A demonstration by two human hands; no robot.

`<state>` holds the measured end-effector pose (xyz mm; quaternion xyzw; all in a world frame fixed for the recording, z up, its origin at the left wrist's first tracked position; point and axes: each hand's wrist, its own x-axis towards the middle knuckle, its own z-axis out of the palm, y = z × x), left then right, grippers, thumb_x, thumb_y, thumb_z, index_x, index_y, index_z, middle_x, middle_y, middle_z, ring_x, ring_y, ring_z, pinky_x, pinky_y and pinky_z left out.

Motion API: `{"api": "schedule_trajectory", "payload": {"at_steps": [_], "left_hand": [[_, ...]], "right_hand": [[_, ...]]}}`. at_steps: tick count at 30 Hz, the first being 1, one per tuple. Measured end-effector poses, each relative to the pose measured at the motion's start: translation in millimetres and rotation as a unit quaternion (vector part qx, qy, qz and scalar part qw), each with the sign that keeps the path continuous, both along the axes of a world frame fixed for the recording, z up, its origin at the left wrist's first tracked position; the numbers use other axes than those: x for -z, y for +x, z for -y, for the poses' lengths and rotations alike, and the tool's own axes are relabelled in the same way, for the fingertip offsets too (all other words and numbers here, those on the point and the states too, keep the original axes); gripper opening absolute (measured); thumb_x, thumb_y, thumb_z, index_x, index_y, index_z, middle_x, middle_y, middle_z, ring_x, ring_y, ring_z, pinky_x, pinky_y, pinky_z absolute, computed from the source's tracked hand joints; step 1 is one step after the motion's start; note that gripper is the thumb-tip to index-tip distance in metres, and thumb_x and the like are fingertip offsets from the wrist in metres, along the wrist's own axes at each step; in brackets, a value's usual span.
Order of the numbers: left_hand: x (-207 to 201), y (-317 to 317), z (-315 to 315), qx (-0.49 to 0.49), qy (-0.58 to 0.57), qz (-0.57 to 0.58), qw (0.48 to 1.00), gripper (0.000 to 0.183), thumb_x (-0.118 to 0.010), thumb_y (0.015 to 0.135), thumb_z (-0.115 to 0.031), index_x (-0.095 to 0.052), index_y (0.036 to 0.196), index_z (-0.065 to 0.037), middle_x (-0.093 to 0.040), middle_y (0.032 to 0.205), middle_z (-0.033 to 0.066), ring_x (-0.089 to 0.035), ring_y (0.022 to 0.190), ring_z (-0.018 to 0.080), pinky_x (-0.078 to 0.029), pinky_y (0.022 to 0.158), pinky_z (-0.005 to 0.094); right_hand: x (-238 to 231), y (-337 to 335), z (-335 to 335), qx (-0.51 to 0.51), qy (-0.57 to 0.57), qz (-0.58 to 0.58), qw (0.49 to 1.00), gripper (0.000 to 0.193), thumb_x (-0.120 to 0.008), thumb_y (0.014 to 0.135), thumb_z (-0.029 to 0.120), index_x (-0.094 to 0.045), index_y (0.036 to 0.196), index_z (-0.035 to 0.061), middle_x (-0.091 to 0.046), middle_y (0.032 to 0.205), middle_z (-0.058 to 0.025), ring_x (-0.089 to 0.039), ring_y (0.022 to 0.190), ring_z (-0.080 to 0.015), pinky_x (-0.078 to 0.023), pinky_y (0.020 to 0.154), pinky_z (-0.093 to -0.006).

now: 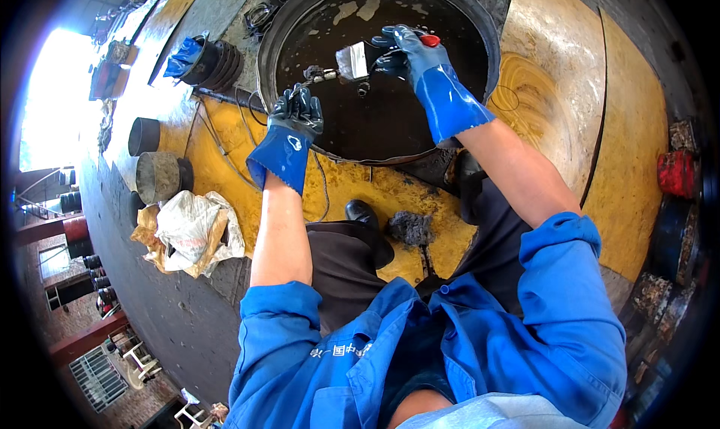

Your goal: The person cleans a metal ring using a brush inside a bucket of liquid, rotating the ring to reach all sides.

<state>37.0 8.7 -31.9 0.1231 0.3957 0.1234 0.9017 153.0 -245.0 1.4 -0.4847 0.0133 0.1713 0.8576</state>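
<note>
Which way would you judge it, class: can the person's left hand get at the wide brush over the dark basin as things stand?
Probably yes. The left hand rests gloved on the basin's near rim, and only open dark liquid lies between it and the brush, which the right hand holds.

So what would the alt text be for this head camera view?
A person's gloved right hand holds a wide brush over a round basin of dark liquid, while the gloved left hand grips a small metal part beside it.

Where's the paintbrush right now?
In the head view, the paintbrush is upper middle, held in the right hand over the round black basin, just above the left hand.
</note>
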Motion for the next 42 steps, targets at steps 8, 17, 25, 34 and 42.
{"api": "schedule_trajectory", "payload": {"at_steps": [8, 17, 25, 34, 42], "left_hand": [[-2.9, -0.4, 1.2, -0.031, -0.003, -0.016, 0.999, 0.023, -0.052, 0.090, -0.015, -0.074, 0.089, -0.010, -0.076, 0.093, 0.0079, -0.074, 0.084, 0.0245, -0.057, 0.086, 0.0482], [10.7, -9.0, -7.2, 0.021, -0.035, 0.045, 0.998, 0.023, -0.052, 0.090, -0.015, -0.074, 0.088, -0.011, -0.076, 0.091, 0.0082, -0.074, 0.083, 0.0243, -0.057, 0.086, 0.0482], [-4.3, 3.7, 7.2, -0.028, -0.011, -0.024, 0.999, 0.024, -0.051, 0.092, -0.017, -0.074, 0.089, -0.011, -0.076, 0.090, 0.0082, -0.074, 0.082, 0.0249, -0.057, 0.086, 0.0484], [2.8, -4.8, -8.1, -0.004, -0.002, 0.002, 1.000, 0.029, -0.047, 0.095, -0.019, -0.075, 0.094, -0.010, -0.076, 0.093, 0.0073, -0.074, 0.085, 0.0270, -0.056, 0.088, 0.0498], [-0.8, -8.5, -10.3, 0.000, 0.035, -0.011, 0.999, 0.029, -0.048, 0.099, -0.025, -0.072, 0.102, -0.010, -0.075, 0.102, 0.0080, -0.072, 0.095, 0.0262, -0.054, 0.092, 0.0461]], "right_hand": [[-11.2, -30.5, -11.4, -0.060, -0.114, 0.085, 0.988, 0.024, -0.063, 0.099, 0.018, -0.069, 0.116, 0.0025, -0.073, 0.103, -0.0078, -0.070, 0.089, -0.0146, -0.059, 0.081, -0.0281], [6.1, -56.0, -18.3, -0.025, -0.227, 0.299, 0.927, 0.018, -0.069, 0.092, 0.013, -0.073, 0.108, 0.0061, -0.075, 0.098, -0.0087, -0.071, 0.087, -0.0184, -0.057, 0.081, -0.0312], [14.8, -56.6, -11.2, -0.026, -0.253, 0.507, 0.824, 0.024, -0.074, 0.081, 0.002, -0.074, 0.103, 0.0095, -0.074, 0.099, -0.0110, -0.072, 0.090, -0.0289, -0.058, 0.082, -0.0355], [-12.5, -56.7, -12.2, -0.028, -0.264, 0.310, 0.913, 0.017, -0.069, 0.092, 0.012, -0.074, 0.108, 0.0091, -0.074, 0.101, -0.0090, -0.071, 0.088, -0.0203, -0.057, 0.083, -0.0322], [11.8, 28.1, 33.9, -0.092, -0.372, 0.072, 0.921, 0.020, -0.061, 0.098, 0.014, -0.072, 0.113, 0.0075, -0.075, 0.098, -0.0079, -0.072, 0.076, -0.0143, -0.059, 0.067, -0.0285]]}}
